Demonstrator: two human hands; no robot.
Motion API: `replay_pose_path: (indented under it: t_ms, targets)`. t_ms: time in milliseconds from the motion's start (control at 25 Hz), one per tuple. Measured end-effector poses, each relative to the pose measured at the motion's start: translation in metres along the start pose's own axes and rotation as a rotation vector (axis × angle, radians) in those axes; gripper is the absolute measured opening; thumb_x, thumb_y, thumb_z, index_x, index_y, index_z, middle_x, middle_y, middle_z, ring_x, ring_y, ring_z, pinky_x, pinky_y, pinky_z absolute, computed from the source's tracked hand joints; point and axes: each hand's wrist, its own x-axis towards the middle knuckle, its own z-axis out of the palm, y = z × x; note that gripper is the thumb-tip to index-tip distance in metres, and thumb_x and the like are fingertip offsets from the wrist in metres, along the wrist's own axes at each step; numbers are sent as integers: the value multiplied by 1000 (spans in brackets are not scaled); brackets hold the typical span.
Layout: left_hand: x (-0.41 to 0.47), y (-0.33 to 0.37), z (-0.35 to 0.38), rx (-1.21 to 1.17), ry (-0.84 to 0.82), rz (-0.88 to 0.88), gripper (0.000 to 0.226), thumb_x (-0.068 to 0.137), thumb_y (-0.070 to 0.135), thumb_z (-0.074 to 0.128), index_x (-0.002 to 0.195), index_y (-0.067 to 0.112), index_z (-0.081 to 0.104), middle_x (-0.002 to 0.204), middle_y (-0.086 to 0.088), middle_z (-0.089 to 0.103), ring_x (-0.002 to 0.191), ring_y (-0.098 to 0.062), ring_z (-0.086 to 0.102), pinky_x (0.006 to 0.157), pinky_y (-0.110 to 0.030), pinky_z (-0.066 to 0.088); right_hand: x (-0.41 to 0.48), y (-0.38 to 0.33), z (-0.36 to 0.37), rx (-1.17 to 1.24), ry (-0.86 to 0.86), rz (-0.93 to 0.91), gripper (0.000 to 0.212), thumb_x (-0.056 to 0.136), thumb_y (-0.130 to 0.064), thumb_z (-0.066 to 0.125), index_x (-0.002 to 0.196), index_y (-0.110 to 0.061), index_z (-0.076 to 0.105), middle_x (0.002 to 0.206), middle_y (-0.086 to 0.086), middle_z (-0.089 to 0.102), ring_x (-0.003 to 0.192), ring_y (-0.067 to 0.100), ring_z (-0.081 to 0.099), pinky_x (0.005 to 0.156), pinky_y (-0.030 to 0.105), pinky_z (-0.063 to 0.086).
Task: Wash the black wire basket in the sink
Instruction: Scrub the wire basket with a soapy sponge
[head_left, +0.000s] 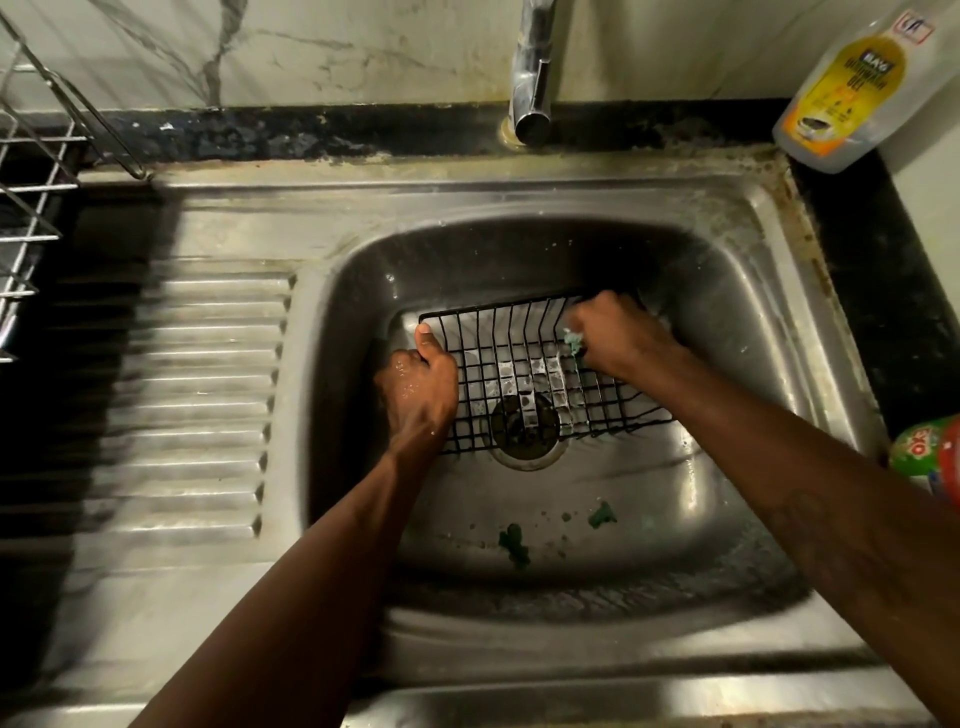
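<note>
Scrubbing step. The rectangular black wire basket (524, 374) lies in the basin of the stainless-steel sink (467, 197), over the round drain (524, 431). Its left rim is gripped by the left hand (418, 395), with the thumb hooked over the top wire. A small pale-green scouring pad (573, 343) is held in the curled fingers of the right hand (618, 332) and pressed against the basket's far right corner. Next, the pad would probably be worked along the remaining wires while the basket is steadied. Rinsing is judged not yet done.
</note>
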Motion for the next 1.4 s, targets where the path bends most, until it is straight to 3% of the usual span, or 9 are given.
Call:
replay_pose_path:
  t_ms: [240, 440, 560, 720, 880, 1040, 1160, 1320, 1400]
  targets:
    - [3, -2, 0, -13, -11, 85, 51, 105, 48, 33, 65, 20, 47, 69, -3, 57, 62, -10, 55, 61, -25, 49, -14, 1, 0, 66, -548, -54, 17, 87, -2, 70, 80, -15, 62, 87, 0, 63, 85, 20, 66, 79, 35, 60]
    - [1, -1, 2, -14, 9, 77, 51, 106, 47, 32, 73, 13, 50, 72, -3, 53, 70, -19, 54, 77, -28, 44, -7, -11, -9, -359, -58, -76, 22, 90, -1, 63, 109, -11, 68, 106, 11, 67, 104, 30, 68, 89, 40, 54]
    - [4, -3, 4, -22, 32, -1, 58, 103, 53, 32, 97, 6, 65, 95, -16, 64, 86, -28, 61, 83, -32, 47, -20, -18, -2, -420, -262, -104, 20, 88, -8, 67, 109, -10, 67, 110, 10, 65, 103, 28, 66, 83, 36, 54]
    - [4, -2, 4, -45, 26, -38, 64, 101, 55, 31, 102, 2, 67, 108, -25, 67, 100, -38, 64, 95, -41, 51, -31, -14, -12, -224, -496, -72, 33, 80, -11, 78, 75, -21, 47, 93, 3, 56, 85, 20, 56, 71, 30, 47]
    - [0, 1, 4, -50, 37, 17, 66, 103, 52, 27, 70, 5, 59, 78, -17, 68, 77, -31, 67, 84, -43, 57, -24, -24, 5, 107, -287, 47, 17, 78, -16, 81, 81, -20, 65, 87, -5, 56, 88, 15, 55, 75, 26, 45]
    - [-6, 0, 6, -53, -14, 70, 60, 106, 47, 26, 62, 14, 52, 60, -6, 57, 61, -21, 60, 65, -36, 54, -7, -50, 26, 636, 365, 324, 18, 81, -9, 76, 76, -21, 63, 77, -4, 64, 68, 6, 59, 65, 8, 46]
    - [-9, 3, 5, -16, -1, 67, 63, 106, 47, 25, 61, 12, 52, 61, -6, 57, 60, -19, 59, 58, -29, 45, -8, -63, 27, 748, 648, 258, 15, 86, -8, 70, 81, -18, 61, 71, -6, 61, 62, 5, 59, 61, 5, 45]
    - [-10, 5, 6, -13, -9, 26, 55, 106, 47, 25, 65, 14, 41, 73, -5, 51, 72, -21, 54, 75, -33, 48, 0, -88, 29, 638, 652, -16, 34, 98, -15, 57, 131, -17, 64, 107, 8, 65, 81, 12, 61, 69, 27, 59]
    - [-12, 5, 6, -24, -9, 26, 53, 107, 46, 25, 65, 17, 40, 72, -3, 50, 72, -20, 53, 73, -31, 48, 2, -89, 30, 557, 626, -57, 34, 95, -5, 56, 127, -8, 67, 109, 6, 63, 81, 15, 61, 68, 33, 59]
